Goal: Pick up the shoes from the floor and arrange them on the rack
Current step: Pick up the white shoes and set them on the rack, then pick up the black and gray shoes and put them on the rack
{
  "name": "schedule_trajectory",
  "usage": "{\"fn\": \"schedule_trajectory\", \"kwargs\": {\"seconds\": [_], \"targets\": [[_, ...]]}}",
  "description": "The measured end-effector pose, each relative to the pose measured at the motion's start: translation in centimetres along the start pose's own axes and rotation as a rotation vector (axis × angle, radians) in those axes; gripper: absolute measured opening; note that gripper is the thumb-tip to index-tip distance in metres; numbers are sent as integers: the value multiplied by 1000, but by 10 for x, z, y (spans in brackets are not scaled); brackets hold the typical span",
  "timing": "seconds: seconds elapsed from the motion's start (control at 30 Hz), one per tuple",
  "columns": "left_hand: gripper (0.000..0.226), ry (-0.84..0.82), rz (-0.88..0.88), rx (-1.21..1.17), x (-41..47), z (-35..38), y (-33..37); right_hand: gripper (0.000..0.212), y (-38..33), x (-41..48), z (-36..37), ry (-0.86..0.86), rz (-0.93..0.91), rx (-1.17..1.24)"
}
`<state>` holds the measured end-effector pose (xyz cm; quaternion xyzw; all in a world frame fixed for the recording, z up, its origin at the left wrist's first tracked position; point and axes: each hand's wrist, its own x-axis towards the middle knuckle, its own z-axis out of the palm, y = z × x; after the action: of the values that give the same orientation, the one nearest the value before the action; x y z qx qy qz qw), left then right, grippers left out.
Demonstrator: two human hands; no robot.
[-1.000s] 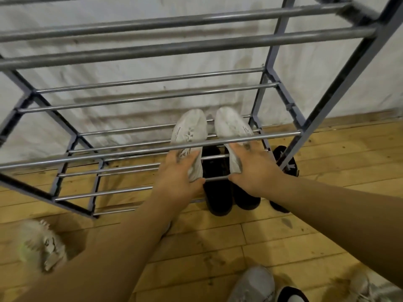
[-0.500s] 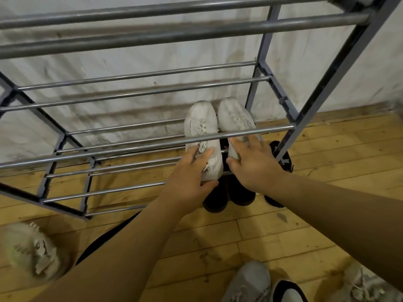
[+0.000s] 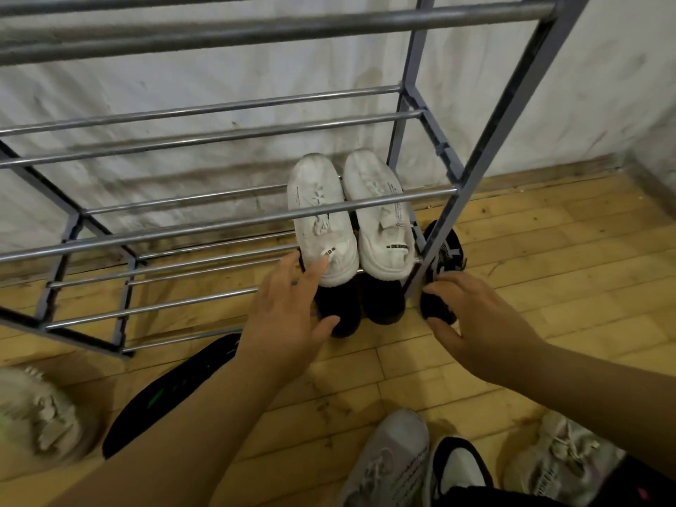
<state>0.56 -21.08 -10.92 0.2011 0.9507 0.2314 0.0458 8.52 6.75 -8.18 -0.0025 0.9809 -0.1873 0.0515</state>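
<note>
Seen from the head camera, the white shoes point(image 3: 322, 199) are sitting side by side at the right end of a low shelf of the metal rack point(image 3: 219, 225), toes pointing at the wall point(image 3: 219, 86); a black pair point(image 3: 382, 305) is lying directly beneath them on the bottom rails, heels poking out toward the viewer; the left hand point(image 3: 289, 316) is reaching in with fingers spread and straight, gripping nothing, its forefinger tip touching the heel of the left white shoe; the right hand point(image 3: 486, 323) is curling fingers over and thumb under the heel of a lone black shoe point(image 3: 448, 250), which is lying on the wooden floor point(image 3: 548, 268) just outside the rack's front right post; nearer the viewer, a flat black shoe point(image 3: 172, 389) is showing beside the left forearm; a blurred fluffy shoe point(image 3: 40, 411) is lying at the left edge; a grey sneaker point(image 3: 387, 459), a black-and-white shoe point(image 3: 457, 466) and a pale sneaker point(image 3: 563, 455) are lining the bottom edge.
</note>
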Motion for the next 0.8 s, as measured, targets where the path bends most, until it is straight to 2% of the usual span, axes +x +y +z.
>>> {"fn": "schedule_trajectory", "kwargs": {"seconds": [0.1,0.23,0.4,0.63,0.8], "targets": [[84,26,42,56,-29,23,-2,51,22,-8,17,-172,141,-18],[80,-228,-59,31,-56,51,-13,59,36,-1,46,-319,230,13],[80,-459,-113,-9,-67,69,4,79,65,24,73,-490,370,-37],[85,-783,-149,-163,-80,137,15,92,96,60,71,-481,272,-195],[72,-827,-234,-257,-104,170,1,88,98,85,80,-611,220,-270]]}}
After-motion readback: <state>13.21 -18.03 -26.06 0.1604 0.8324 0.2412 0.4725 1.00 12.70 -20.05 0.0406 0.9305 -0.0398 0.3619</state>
